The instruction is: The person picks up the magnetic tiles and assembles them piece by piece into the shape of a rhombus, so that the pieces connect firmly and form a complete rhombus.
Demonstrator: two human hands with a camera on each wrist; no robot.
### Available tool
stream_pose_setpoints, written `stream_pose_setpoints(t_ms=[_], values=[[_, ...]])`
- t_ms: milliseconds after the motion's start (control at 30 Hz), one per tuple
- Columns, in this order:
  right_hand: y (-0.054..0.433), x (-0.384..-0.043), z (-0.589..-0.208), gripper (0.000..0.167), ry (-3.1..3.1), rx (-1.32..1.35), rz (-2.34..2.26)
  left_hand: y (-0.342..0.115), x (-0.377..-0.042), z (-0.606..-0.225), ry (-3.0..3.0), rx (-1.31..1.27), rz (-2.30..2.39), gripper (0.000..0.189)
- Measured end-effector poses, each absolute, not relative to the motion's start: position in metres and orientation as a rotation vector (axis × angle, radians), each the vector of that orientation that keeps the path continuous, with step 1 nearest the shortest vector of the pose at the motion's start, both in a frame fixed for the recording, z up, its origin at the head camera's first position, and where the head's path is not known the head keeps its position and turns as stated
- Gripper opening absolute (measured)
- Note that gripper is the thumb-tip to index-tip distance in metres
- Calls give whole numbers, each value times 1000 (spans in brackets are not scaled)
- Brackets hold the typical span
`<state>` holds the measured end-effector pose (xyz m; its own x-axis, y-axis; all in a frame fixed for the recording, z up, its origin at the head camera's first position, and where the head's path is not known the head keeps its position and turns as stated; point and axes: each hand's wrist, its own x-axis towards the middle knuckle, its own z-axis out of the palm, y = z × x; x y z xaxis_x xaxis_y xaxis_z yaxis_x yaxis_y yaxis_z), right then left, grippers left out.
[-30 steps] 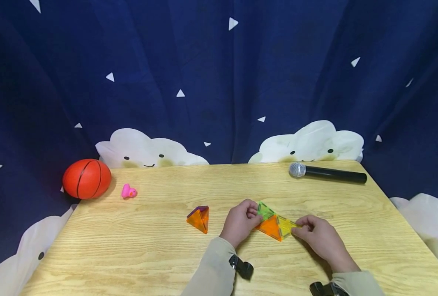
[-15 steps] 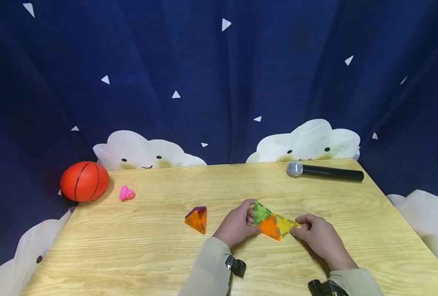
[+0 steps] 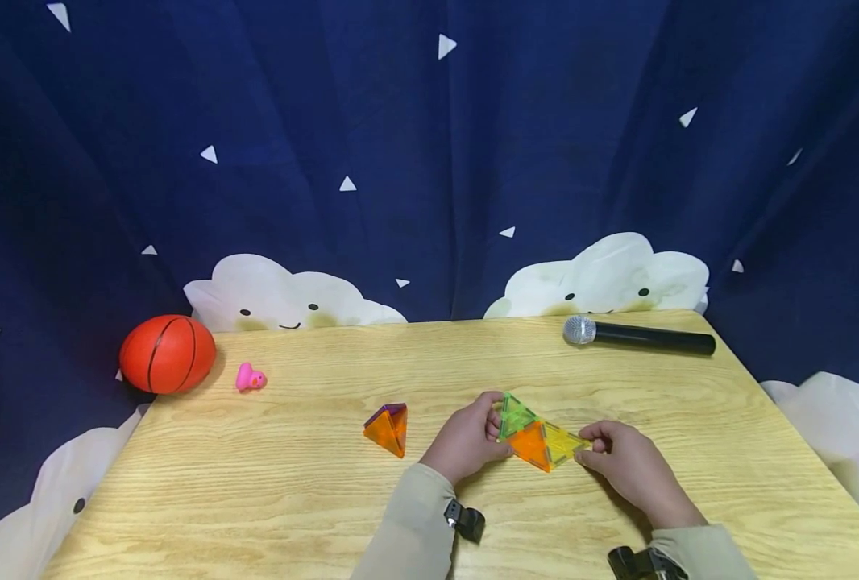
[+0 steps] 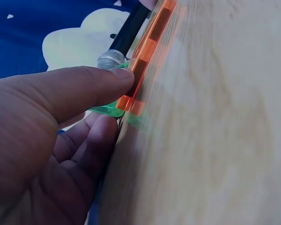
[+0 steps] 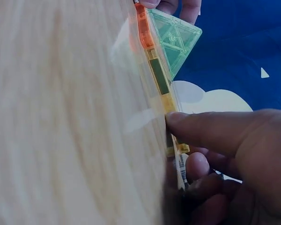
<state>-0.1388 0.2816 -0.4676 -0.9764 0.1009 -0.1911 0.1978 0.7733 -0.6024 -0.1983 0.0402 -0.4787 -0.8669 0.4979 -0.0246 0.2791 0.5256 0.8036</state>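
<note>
Three see-through triangular magnetic tiles lie joined edge to edge on the table: a green tile (image 3: pixel 516 415), an orange tile (image 3: pixel 530 446) and a yellow tile (image 3: pixel 562 444). My left hand (image 3: pixel 466 439) holds the row's left end, index finger at the green tile's outer edge and thumb at the orange tile's corner. In the left wrist view, that thumb (image 4: pixel 103 84) presses the orange tile's edge. The green tile (image 5: pixel 178 40) tilts up in the right wrist view. My right hand (image 3: pixel 632 467) pinches the yellow tile's outer corner between thumb and fingers.
A small pyramid of orange and purple tiles (image 3: pixel 388 431) sits left of my left hand. Farther back are a pink toy duck (image 3: pixel 249 377), a red ball (image 3: pixel 168 354) and a black microphone (image 3: pixel 643 336). A blue curtain (image 3: pixel 400 121) hangs behind the wooden table (image 3: pixel 255 499).
My left fingers have slid outward from over the green tile to its left edge, uncovering more of it. My right hand stays at the yellow tile. The head view has shifted slightly.
</note>
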Motion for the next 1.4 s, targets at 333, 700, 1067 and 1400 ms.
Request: stream_pose_setpoints(t_ms=[333, 700, 1067, 1400], values=[[285, -137, -469, 34, 2830, 176, -1135, 41, -199, -480, 2514, 633, 1263, 68], [286, -139, -478, 47, 2532, 326, -1677, 42, -200, -484, 2567, 619, 1319, 37], [273, -137, -479, 43, 2401, 339, -1827, 41, -199, -492, 2571, 592, 1463, 14], [264, -137, -482, 32, 2586, 256, -1703, 40, -197, -491, 2561, 651, 1468, 12]])
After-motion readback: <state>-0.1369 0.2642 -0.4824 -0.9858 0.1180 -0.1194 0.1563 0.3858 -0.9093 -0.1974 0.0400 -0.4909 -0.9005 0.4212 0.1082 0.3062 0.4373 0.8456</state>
